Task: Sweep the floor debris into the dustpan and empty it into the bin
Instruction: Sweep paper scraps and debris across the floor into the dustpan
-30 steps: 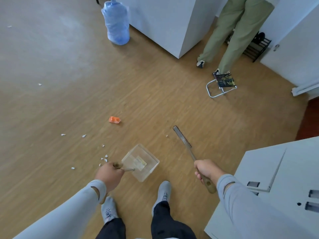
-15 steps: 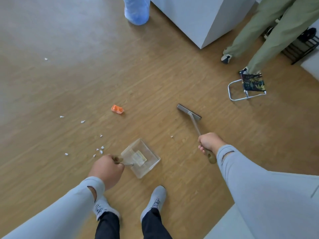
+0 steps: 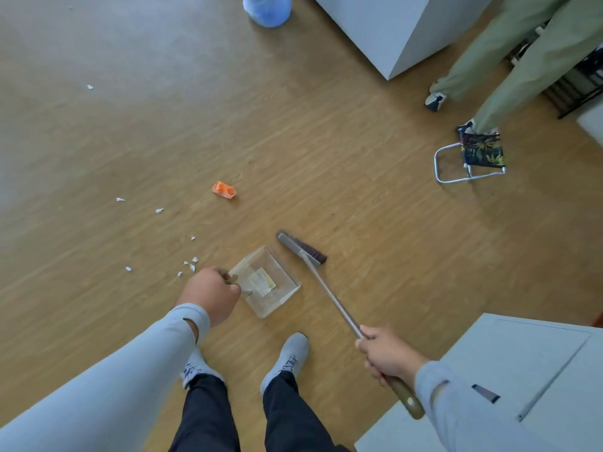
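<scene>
Gripping the short handle of the clear dustpan (image 3: 266,282), the left hand (image 3: 210,293) holds it flat on the wood floor (image 3: 326,141), just ahead of the grey shoes (image 3: 287,357). A pale label lies inside the pan; its writing is too small to read. Just right of the pan, the brush (image 3: 301,247) rests bristles-down, its long handle wrapped by the right hand (image 3: 386,355). White scraps (image 3: 189,265) lie to the left, an orange scrap (image 3: 223,189) farther off. A folding stool (image 3: 473,158) stands far right beside another person's legs (image 3: 509,60).
</scene>
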